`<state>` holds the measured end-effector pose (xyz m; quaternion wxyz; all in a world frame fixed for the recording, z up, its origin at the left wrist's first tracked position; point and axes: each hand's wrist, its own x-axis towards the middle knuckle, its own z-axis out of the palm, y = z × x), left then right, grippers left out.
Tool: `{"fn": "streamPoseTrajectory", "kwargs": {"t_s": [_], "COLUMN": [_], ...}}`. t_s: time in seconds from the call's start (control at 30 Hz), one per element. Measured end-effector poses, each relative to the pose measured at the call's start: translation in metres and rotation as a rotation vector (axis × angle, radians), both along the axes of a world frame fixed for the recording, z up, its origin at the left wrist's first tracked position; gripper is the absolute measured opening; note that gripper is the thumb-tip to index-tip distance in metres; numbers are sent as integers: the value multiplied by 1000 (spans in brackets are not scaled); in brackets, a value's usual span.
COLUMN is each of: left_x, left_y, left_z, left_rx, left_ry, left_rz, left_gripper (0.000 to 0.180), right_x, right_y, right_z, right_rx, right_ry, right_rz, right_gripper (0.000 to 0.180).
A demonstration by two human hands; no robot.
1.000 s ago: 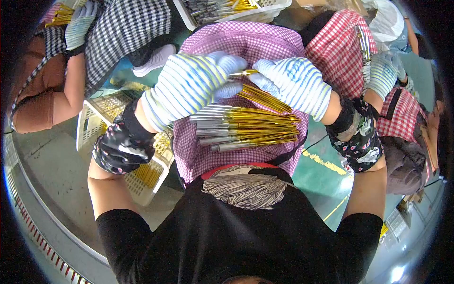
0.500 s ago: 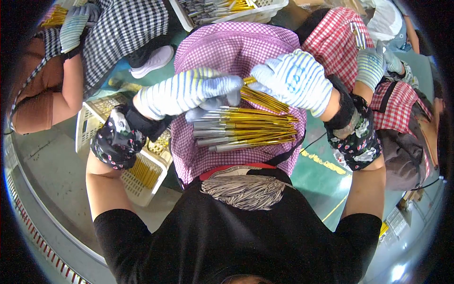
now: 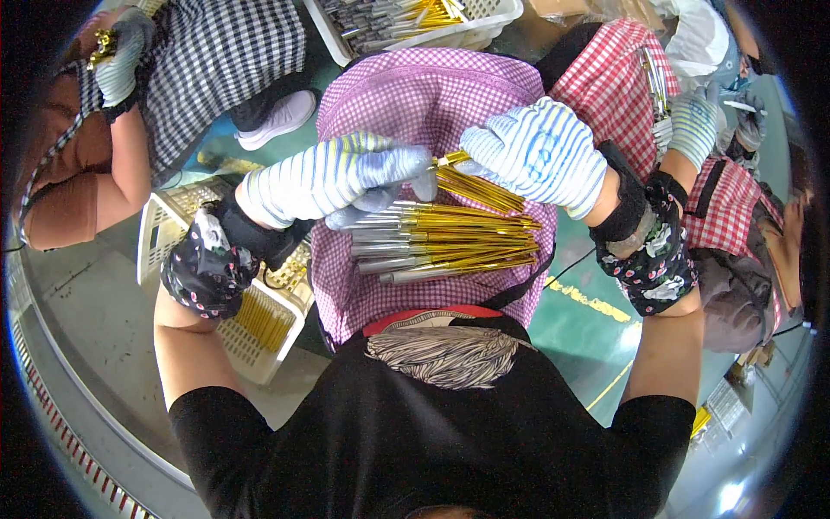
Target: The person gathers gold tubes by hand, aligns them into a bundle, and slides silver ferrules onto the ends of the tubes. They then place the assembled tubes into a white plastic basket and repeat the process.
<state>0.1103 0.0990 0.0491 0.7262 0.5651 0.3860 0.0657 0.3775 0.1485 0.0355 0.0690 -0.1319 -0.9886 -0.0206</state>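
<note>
- At far left, a co-worker's gloved hand holds small gold pieces, above a black-and-white checked apron.
- Beside your left forearm stands a white crate with gold sticks in it.
- Your left hand is lower and farther left than a second ago, just above the silver ends of the pile. Its fingers are drawn together; you cannot tell from here what they grip, as the hand hides it.
- Beyond your lap, a second white crate holds silver and gold rods.
- In your lap, on the pink checked apron, the pile of rods lies silver ends left, gold ends right, much as before.
- Above the pile, a gold piece spans the gap between your hands; gold rods slant just below it, their left ends by your left fingertips.
- Your right hand has its fingers pinched narrow on that piece. The hands sit lower now, so the handling, as I judge it, is under way with the pile left lying.
- At right, another co-worker's glove is near some silver rods.
</note>
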Motion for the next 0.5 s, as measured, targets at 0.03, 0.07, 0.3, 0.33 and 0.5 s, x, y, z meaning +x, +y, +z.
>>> {"fn": "streamPoseTrajectory", "kwargs": {"t_s": [0.03, 0.07, 0.3, 0.33, 0.5], "left_x": [-1, -5, 18, 16, 16], "left_y": [6, 12, 10, 6, -9], "left_z": [-4, -10, -7, -21, -34], "left_rx": [-223, -229, 1267, 1268, 1267], "left_ry": [-14, -12, 389, 273, -126], "left_rz": [30, 34, -71, 27, 205], "left_gripper": [21, 21, 21, 22, 33], "right_x": [-2, -5, 4, -1, -18], "right_y": [5, 11, 7, 8, 0], "right_z": [-3, -7, -7, 5, 30], "right_rx": [-7, -104, -211, -422, -329], "right_ry": [0, -4, 102, 54, -228], "right_rz": [3, -22, 76, -31, -85], "right_gripper": [20, 21, 33, 33, 31]}}
